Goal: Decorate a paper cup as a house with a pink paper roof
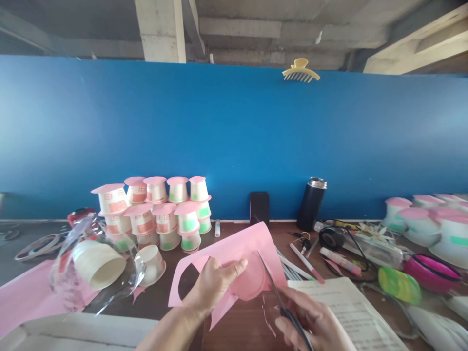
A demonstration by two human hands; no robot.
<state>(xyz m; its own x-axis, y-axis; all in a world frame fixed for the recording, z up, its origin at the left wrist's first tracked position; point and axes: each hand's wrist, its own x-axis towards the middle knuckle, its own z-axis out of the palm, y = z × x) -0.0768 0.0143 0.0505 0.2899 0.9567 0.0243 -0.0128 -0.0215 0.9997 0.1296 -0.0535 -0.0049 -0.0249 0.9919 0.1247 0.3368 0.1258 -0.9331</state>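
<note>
The pink sheet (234, 249) was held up over the brown tabletop (234, 331), right in front of the person, tilted, with a large rounded opening in its left part and a round shape outlined near its right. The left hand (214, 285) gripped it, thumb pressed on top beside that round shape and fingers mostly hidden beneath. The right hand (309, 314) was closed around the dark handle of the scissors (288, 316), whose blade lay against the edge of the round shape (how far the blades stood apart, I could not tell).

Thin pink scraps (269, 321) lay on the table below. Just right of the sheet were several slim white pens (306, 262) and a printed page (340, 302), partly behind the right hand. Behind the sheet, a black phone (259, 207) leaned upright against the blue partition (226, 131), with a black flask (311, 204) to its right and some keys (304, 241) near its foot.

To the left stood stacked paper cups (168, 217) topped with pink discs; nearer lay larger cups in clear plastic (98, 265). More pink-topped cups (419, 226) stood far right. A yellow claw clip (301, 71) sat on the partition's upper edge.
</note>
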